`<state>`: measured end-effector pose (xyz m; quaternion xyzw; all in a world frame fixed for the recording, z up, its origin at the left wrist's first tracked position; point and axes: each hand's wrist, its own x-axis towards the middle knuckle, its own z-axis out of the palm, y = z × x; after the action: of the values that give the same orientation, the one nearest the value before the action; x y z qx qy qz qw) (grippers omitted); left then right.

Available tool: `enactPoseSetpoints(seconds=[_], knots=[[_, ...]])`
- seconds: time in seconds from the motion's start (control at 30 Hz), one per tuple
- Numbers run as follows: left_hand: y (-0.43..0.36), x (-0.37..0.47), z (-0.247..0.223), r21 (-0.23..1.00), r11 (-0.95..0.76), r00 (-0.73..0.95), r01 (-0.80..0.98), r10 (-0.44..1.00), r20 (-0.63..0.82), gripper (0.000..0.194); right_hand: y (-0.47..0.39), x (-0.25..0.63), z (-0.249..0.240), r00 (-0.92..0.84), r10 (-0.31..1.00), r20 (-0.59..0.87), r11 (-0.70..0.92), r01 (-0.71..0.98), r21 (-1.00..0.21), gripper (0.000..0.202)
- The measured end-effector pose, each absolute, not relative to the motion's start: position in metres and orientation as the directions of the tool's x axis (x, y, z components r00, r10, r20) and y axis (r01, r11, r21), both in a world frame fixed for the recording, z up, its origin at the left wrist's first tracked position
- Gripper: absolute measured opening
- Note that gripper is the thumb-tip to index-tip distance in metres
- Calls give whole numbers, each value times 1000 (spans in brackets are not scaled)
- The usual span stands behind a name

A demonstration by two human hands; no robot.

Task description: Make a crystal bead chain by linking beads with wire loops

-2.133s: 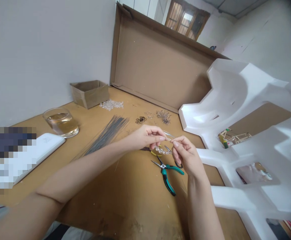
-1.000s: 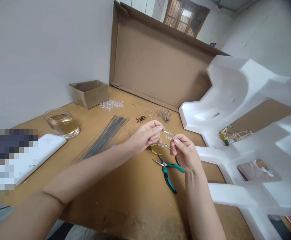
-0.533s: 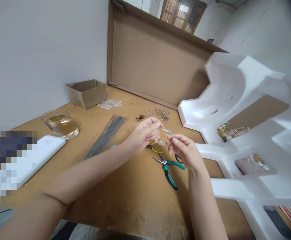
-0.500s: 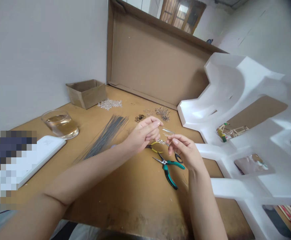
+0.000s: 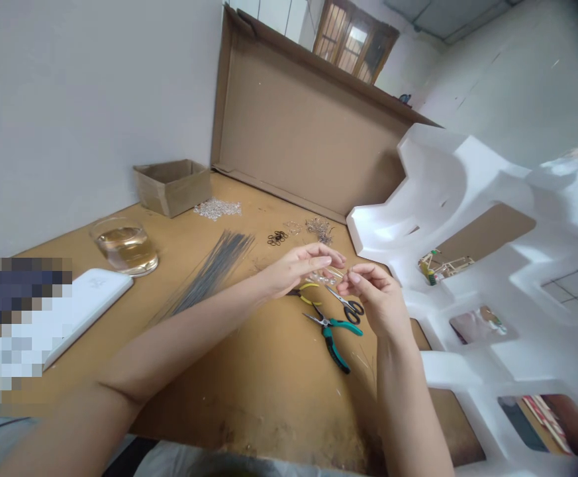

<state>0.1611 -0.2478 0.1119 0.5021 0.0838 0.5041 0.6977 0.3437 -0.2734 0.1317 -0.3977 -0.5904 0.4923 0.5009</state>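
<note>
Right hand: fingers pinched narrow on thin wire. Left hand: fingers slightly parted, curved toward it; whether they grip an end, cannot tell. Wire lies between the two hands, clear beads just below; held or resting, cannot tell.

Risks, clock taken from the wire. A slack pinch could let it slip; any loose beads might then roll. Scissors near at six o'clock, green-handled pliers beyond them, yellow-handled pliers at seven to eight: a dipping wrist or trailing end could snag there. Black rings at ten, tangled fine pieces at eleven; dropped bits could mix in. Left forearm passes close by the grey wire bundle at nine; a backward sweep could scatter it. Glass of liquid, farther out at nine: a wide elbow swing might spill it over the table.
</note>
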Motion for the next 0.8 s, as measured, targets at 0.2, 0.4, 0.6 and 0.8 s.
enactPoseSetpoints(seconds=[0.2,0.4,0.6,0.8], knots=[[-248,165,109,878,-15,520,-479,800,298,27,-278,339,134,-133,978,161,162,-5,-987,18],[-250,172,100,916,12,493,-400,846,204,20,-285,333,142,-88,973,212,229,289,-930,23],[-256,178,101,817,187,521,-546,839,156,17,-284,337,150,-132,976,174,207,294,-933,25],[-260,184,99,790,189,495,-583,854,161,25,-282,338,143,-237,957,167,223,232,-947,20]])
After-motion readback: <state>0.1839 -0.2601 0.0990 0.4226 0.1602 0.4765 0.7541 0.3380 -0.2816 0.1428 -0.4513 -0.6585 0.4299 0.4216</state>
